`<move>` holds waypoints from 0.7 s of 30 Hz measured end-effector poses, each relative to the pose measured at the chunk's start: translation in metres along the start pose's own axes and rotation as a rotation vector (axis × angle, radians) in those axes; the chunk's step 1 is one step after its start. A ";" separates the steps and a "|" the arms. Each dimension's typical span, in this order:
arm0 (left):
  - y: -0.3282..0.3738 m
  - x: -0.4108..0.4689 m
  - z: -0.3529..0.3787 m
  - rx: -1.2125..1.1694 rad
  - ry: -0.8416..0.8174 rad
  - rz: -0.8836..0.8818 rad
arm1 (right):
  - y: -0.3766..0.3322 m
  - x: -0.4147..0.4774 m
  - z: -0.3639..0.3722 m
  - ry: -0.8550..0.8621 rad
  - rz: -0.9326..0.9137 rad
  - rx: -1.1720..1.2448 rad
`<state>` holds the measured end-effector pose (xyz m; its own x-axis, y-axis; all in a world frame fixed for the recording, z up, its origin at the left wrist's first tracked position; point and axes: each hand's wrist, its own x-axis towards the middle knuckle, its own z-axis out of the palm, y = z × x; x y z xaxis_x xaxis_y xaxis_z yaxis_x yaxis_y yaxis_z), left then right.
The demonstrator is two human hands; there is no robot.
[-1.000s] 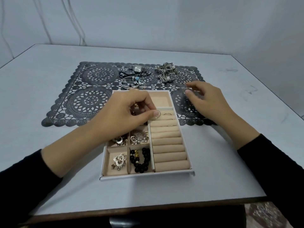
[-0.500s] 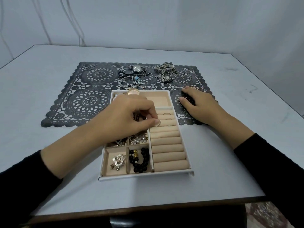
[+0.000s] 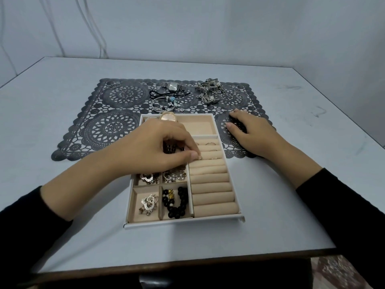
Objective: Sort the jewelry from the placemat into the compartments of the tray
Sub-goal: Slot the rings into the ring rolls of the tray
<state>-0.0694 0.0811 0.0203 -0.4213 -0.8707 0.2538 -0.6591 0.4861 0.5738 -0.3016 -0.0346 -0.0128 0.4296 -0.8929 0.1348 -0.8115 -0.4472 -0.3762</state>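
Pinching left hand (image 3: 154, 147) holds a ring (image 3: 200, 157) at its thumb tip — against the tray (image 3: 183, 223) rolls.

Dimmish, flat, cool light, seemingly from above. Soft, faint shadows under the hands (image 3: 248, 130) on the worktop (image 3: 62, 105). Wide-angle bowing at the edges, btm corners dark. Fine detail slightly soft, esp. the far jewelry (image 3: 208, 90).

You have one tray (image 3: 183, 223), one placemat (image 3: 116, 130) partly under it, and two watches: a silver watch (image 3: 173, 86) beyond the tray, a gold watch (image 3: 167, 117) inside.
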 end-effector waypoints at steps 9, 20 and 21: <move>-0.002 0.001 0.003 -0.048 0.009 -0.047 | -0.001 0.000 -0.001 0.000 0.009 0.008; -0.001 0.002 0.005 -0.064 0.029 -0.061 | 0.001 0.000 -0.001 -0.006 0.007 0.004; -0.002 0.002 0.006 -0.062 0.029 -0.062 | 0.001 0.001 -0.001 -0.006 0.007 0.005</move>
<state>-0.0728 0.0789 0.0156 -0.3620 -0.9011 0.2387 -0.6430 0.4268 0.6359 -0.3023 -0.0355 -0.0124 0.4265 -0.8956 0.1267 -0.8126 -0.4409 -0.3813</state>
